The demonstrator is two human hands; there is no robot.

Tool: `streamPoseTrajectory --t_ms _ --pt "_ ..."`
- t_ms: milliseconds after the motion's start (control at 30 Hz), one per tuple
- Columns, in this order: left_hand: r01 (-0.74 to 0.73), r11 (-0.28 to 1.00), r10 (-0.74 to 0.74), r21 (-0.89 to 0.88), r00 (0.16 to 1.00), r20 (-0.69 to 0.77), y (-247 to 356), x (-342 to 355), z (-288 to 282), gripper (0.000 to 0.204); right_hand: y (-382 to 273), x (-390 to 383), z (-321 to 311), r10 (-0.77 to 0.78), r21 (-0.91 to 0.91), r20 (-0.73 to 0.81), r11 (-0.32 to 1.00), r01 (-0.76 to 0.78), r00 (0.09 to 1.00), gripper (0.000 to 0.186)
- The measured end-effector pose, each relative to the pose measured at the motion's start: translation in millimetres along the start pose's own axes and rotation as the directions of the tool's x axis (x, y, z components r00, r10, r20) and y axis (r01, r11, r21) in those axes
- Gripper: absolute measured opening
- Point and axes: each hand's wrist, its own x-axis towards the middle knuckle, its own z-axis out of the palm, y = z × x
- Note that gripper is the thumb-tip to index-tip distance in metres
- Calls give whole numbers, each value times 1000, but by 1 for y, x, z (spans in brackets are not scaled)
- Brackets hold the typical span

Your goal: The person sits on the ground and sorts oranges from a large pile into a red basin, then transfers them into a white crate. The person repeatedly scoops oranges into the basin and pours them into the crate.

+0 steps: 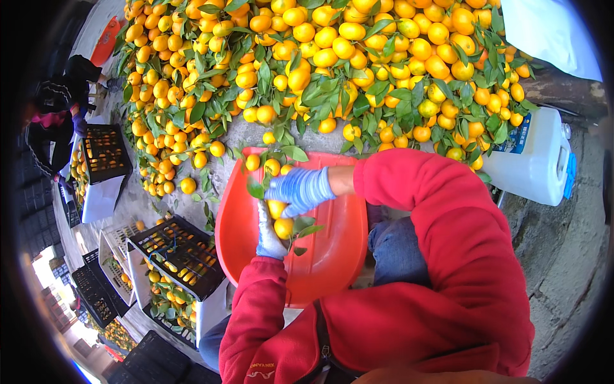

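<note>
Both my hands wear blue-and-white knit gloves and meet over a red plastic scoop [336,246] that lies in front of my knees. My left hand [270,238] is closed around the side of some mandarins [283,228] with leafy stems. From above, the curled fingers of my right hand [300,192] grip the same small cluster. Parts of the fingertips are hidden behind the fruit and each other. A few more mandarins [253,162] with leaves lie at the scoop's far rim, just beyond my right hand.
A large heap of leafy mandarins [320,57] spreads ahead. At right stands a white plastic jug [534,155] with a blue cap, below a white sack [551,35]. Black crates [182,253] of fruit stand at left. Farther left, another person [54,118] is beside a crate.
</note>
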Motion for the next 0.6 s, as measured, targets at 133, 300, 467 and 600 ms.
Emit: streamPoseTrajectory --t_ms 133,300,467,600 --pt "54 998 -50 24 985 -162 2 -17 -19 59 16 13 -115 119 -340 -290 915 -218 950 38" --pt "-36 971 66 238 991 -120 37 -71 -37 59 127 -14 -209 399 -141 -818 560 -816 415 54" --pt "-90 924 169 371 968 -185 95 -148 -39 71 144 -26 -200 525 -260 -689 466 -846 501 48" --pt "-182 911 260 369 950 -172 110 -170 -47 72 138 -22 -204 675 -222 -627 325 -919 390 64"
